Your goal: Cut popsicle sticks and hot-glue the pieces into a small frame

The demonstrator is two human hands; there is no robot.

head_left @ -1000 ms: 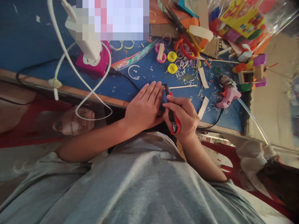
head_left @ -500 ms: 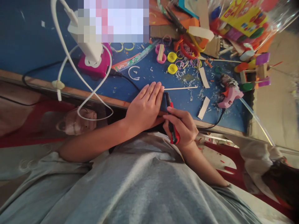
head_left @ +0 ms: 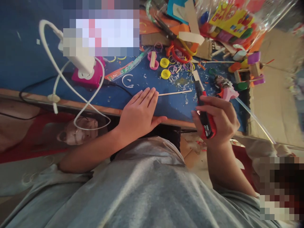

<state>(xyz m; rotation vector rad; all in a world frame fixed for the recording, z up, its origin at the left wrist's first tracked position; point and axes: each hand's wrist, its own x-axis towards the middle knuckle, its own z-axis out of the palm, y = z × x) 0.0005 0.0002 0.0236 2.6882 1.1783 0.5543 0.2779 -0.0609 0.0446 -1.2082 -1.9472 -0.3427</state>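
My left hand [head_left: 139,109] lies flat at the table's front edge, fingers stretched out together and thumb apart. From under its fingertips a thin pale wooden stick [head_left: 175,93] runs to the right; its left end is hidden by the hand. My right hand [head_left: 220,115] is wrapped round a red and black utility knife [head_left: 205,122], raised near the front edge to the right of the stick. The knife's dark tip points away from me and overlaps a pale strip [head_left: 196,76] in the view. Knife and stick are apart.
A pink glue gun [head_left: 230,94] lies right of the knife. Behind are scissors [head_left: 181,53], yellow caps [head_left: 164,62], white shavings and a bag of coloured tubs [head_left: 228,28]. At left, a white charger [head_left: 83,63] with a looped cable stands on a magenta power block [head_left: 97,71].
My right hand has moved right with the utility knife, away from my left hand and the stick. My left hand stays flat on the stick. The whole view has shifted somewhat.
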